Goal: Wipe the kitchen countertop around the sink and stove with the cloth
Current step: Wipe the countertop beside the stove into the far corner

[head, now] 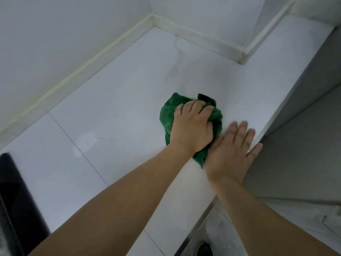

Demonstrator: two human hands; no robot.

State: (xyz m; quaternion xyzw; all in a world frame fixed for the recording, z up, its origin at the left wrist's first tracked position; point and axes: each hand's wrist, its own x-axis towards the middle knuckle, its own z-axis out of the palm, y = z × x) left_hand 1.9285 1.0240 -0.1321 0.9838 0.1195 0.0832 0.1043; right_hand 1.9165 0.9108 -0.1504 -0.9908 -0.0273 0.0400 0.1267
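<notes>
A crumpled green cloth (pixel 167 112) lies on the white countertop (pixel 110 111), near its front edge. My left hand (pixel 191 126) grips the cloth from above, fingers curled into its folds. My right hand (pixel 232 150) lies flat on the countertop just right of the cloth, fingers straight, fingertips reaching the counter's front edge. Both forearms come in from the bottom of the view.
White walls with a raised backsplash strip (pixel 77 74) meet in a corner at the back. The black edge of the stove (pixel 16 200) shows at the lower left. Grey cabinet fronts (pixel 302 126) drop away at the right. A dark shoe (pixel 204 249) is on the floor below.
</notes>
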